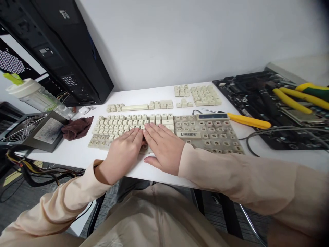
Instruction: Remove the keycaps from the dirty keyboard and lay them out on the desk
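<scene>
Your left hand and right hand lie palms down side by side at the front of the keyboard, fingertips on its keycaps, the two index fingers almost touching. Your right thumb splays out below the keyboard. Your left sleeve and right sleeve, both beige, cover forearms angling in from either side.

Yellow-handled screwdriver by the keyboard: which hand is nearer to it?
Right. The right hand rests on the keyboard, left of the yellow-handled screwdriver and nearer the person; the left hand lies farther left.
</scene>
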`<state>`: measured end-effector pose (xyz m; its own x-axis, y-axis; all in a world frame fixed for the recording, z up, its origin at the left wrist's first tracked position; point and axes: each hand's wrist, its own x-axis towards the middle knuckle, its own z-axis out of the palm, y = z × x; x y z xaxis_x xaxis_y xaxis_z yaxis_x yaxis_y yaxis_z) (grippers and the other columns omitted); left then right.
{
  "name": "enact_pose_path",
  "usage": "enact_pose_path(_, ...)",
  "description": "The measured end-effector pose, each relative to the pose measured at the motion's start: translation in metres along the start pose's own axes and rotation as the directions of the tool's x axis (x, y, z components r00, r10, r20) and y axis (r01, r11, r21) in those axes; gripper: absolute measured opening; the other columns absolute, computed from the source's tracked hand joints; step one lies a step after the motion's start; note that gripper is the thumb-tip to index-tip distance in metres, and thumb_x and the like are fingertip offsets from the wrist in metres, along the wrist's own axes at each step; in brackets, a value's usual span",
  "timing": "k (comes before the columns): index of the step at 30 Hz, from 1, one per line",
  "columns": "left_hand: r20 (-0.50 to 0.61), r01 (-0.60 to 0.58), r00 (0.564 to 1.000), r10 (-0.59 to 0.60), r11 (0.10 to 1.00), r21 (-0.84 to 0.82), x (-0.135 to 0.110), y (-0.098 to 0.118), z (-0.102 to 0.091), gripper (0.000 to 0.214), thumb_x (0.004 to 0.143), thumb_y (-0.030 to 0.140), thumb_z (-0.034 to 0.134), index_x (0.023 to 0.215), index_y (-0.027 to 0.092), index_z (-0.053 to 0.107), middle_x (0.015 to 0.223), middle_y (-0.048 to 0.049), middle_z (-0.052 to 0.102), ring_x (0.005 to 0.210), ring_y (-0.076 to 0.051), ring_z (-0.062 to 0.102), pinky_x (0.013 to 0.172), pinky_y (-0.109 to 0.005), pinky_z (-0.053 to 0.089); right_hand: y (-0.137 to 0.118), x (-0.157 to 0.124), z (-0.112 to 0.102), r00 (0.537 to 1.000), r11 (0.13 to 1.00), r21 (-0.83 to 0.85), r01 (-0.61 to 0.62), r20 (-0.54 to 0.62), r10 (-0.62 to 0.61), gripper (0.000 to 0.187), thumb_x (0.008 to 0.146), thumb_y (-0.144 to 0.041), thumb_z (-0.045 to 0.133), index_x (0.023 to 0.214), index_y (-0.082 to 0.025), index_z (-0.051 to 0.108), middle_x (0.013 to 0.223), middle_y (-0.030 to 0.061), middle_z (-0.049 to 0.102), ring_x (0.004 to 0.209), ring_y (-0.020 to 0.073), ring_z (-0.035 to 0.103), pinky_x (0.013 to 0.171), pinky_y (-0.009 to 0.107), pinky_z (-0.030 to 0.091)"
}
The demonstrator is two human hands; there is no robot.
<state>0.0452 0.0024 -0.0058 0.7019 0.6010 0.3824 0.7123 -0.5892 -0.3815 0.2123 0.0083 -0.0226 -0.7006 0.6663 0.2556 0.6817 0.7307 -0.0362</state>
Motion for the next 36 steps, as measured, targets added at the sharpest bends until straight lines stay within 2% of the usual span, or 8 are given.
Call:
enact_pose_path(7, -0.004, -0.009, 1.000, 0.009, 0.999, 0.048, 0.003, 0.004, -0.001, 0.031, 0.084, 0.007, 0.036, 0.097, -0.004, 0.061, 0.099, -0.0253, 0.067, 0.091, -0.029, 0.067, 0.077, -0.037, 0.057, -0.001, 0.000, 0.000, 1.000, 1.000, -0.003, -0.007, 0.001, 0.007, 0.075, 0.086, -0.051, 0.045, 0.135, 0.005, 0.035, 0.143, 0.0243, 0.028, 0.133, 0.0352, 0.025, 0.111, 0.048, 0.022)
enact_pose_path(19, 0.168, -0.019, 0.986, 0.012, 0.999, 0.041, 0.008, 0.006, -0.003, 0.032, 0.084, 0.005, 0.030, 0.099, -0.004, 0.057, 0.101, -0.0293, 0.063, 0.096, -0.032, 0.064, 0.072, -0.040, 0.056, 0.000, 0.000, 0.000, 1.000, 0.999, 0.034, -0.010, -0.006, 0.010, 0.078, 0.085, -0.052, 0.047, 0.134, 0.008, 0.035, 0.142, 0.0269, 0.027, 0.133, 0.0367, 0.024, 0.110, 0.050, 0.022)
enact_pose_path(24, 0.116, -0.054, 0.992, 0.049, 0.998, 0.036, 0.007, 0.001, -0.008, 0.027, 0.085, 0.008, 0.037, 0.100, -0.001, 0.057, 0.103, -0.0250, 0.064, 0.092, -0.029, 0.065, 0.067, -0.035, 0.055, 0.000, 0.001, -0.002, 1.000, 1.000, 0.027, -0.011, 0.014, 0.011, 0.078, 0.086, -0.053, 0.045, 0.135, 0.007, 0.034, 0.143, 0.0260, 0.026, 0.134, 0.0362, 0.022, 0.111, 0.050, 0.022)
enact_pose_path(27, 0.220, -0.049, 0.974, 0.058, 0.998, -0.046, 0.013, -0.015, -0.017, 0.021, 0.088, 0.015, 0.039, 0.087, 0.008, 0.059, 0.080, -0.0127, 0.067, 0.069, -0.023, 0.064, 0.055, -0.032, 0.052, 0.001, 0.001, -0.002, 1.000, 1.000, 0.019, -0.007, 0.020, 0.007, 0.078, 0.087, -0.052, 0.045, 0.135, 0.007, 0.033, 0.143, 0.0256, 0.026, 0.134, 0.0359, 0.023, 0.111, 0.049, 0.022)
enact_pose_path(29, 0.272, -0.078, 0.955, 0.116, 0.986, -0.149, 0.020, -0.030, -0.022, 0.023, 0.089, 0.019, 0.039, 0.084, 0.012, 0.060, 0.071, -0.0071, 0.064, 0.062, -0.020, 0.061, 0.056, -0.032, 0.051, 0.002, 0.001, -0.001, 1.000, 1.000, 0.022, -0.008, -0.003, 0.008, 0.076, 0.086, -0.051, 0.046, 0.135, 0.007, 0.034, 0.143, 0.0254, 0.028, 0.133, 0.0356, 0.025, 0.111, 0.048, 0.023)
enact_pose_path(31, 0.238, -0.183, 0.933, 0.269, 0.927, -0.328, 0.029, -0.048, -0.023, 0.023, 0.090, 0.019, 0.038, 0.092, 0.013, 0.061, 0.080, -0.0076, 0.065, 0.073, -0.019, 0.061, 0.067, -0.032, 0.051, 0.003, 0.001, 0.000, 0.999, 0.999, 0.032, -0.010, -0.051, 0.012, 0.073, 0.085, -0.049, 0.049, 0.133, 0.006, 0.038, 0.142, 0.0249, 0.031, 0.132, 0.0349, 0.028, 0.110, 0.048, 0.025)
enact_pose_path(33, 0.153, -0.319, 0.881, 0.447, 0.802, -0.504, 0.037, -0.062, -0.020, 0.024, 0.089, 0.016, 0.038, 0.096, 0.016, 0.061, 0.092, -0.0085, 0.065, 0.085, -0.017, 0.059, 0.077, -0.031, 0.048, 0.004, 0.001, 0.002, 0.995, 0.998, 0.054, -0.016, -0.102, 0.021, 0.070, 0.083, -0.046, 0.053, 0.130, 0.005, 0.042, 0.140, 0.0246, 0.035, 0.130, 0.0344, 0.032, 0.109, 0.047, 0.028)
enact_pose_path(36, 0.074, -0.454, 0.788, 0.611, 0.658, -0.600, 0.049, -0.075, -0.010, 0.024, 0.086, 0.014, 0.041, 0.092, 0.019, 0.064, 0.089, -0.0077, 0.063, 0.086, -0.018, 0.056, 0.079, -0.033, 0.045, 0.004, 0.000, 0.001, 0.990, 0.994, 0.105, -0.020, -0.139, 0.034, 0.064, 0.080, -0.039, 0.058, 0.126, 0.004, 0.047, 0.137, 0.0244, 0.040, 0.128, 0.0342, 0.036, 0.108, 0.046, 0.029)
